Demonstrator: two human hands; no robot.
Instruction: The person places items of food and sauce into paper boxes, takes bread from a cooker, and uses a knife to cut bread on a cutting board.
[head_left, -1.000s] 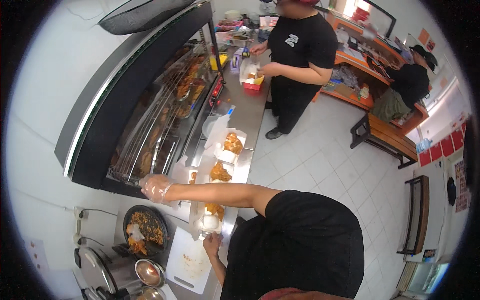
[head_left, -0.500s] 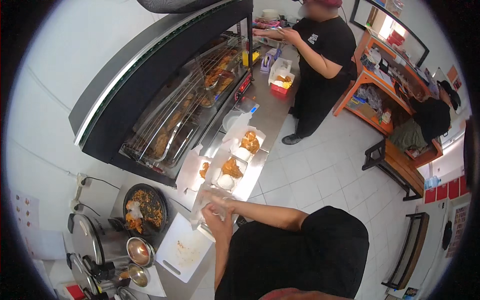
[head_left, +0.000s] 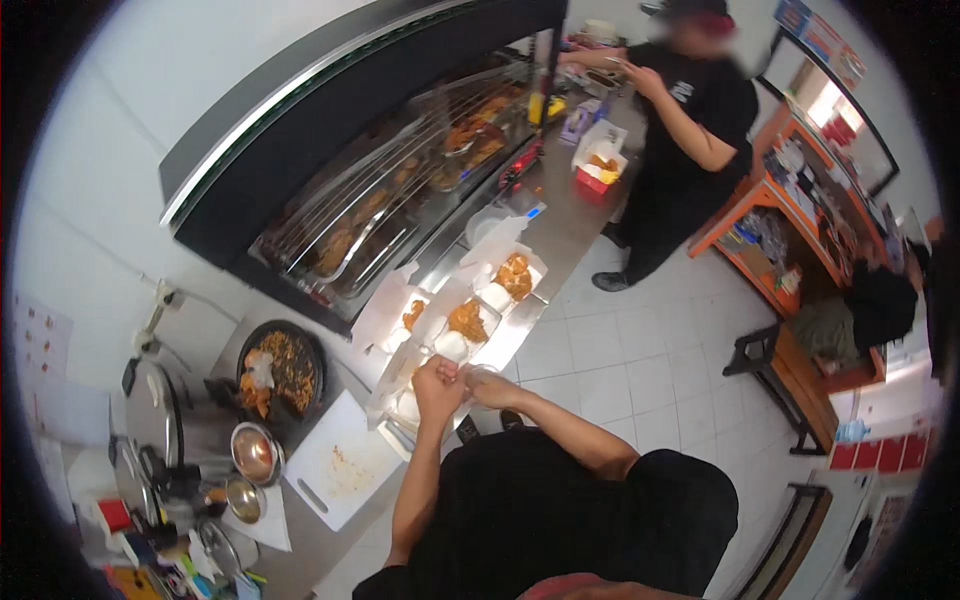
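Over the near end of a row of open white food boxes, my two hands almost meet. My left hand [head_left: 436,388] is closed, its fingers pinched at something I cannot make out. My right hand [head_left: 491,387] is right beside it, with what looks like thin clear plastic around its fingers; their exact pose is blurred. Just beyond the hands, a piece of fried chicken [head_left: 467,322] lies beside a white rice mound [head_left: 451,346] in one box. Farther along, another box holds fried chicken [head_left: 514,274] and rice. The nearest box, partly hidden by my left hand, shows rice [head_left: 407,405].
A glass display warmer [head_left: 370,200] with trays of food lines the counter's left. Nearer stand a dark pan of crumbs [head_left: 297,372], a white cutting board [head_left: 343,462], metal bowls [head_left: 257,452] and pots. A person in black [head_left: 690,130] stands beyond, near a red-and-white box [head_left: 598,170].
My hands have shifted right and slightly farther away, uncovering the rice in the nearest box. My right hand has drawn back to the right of my left. The whole view has turned slightly.
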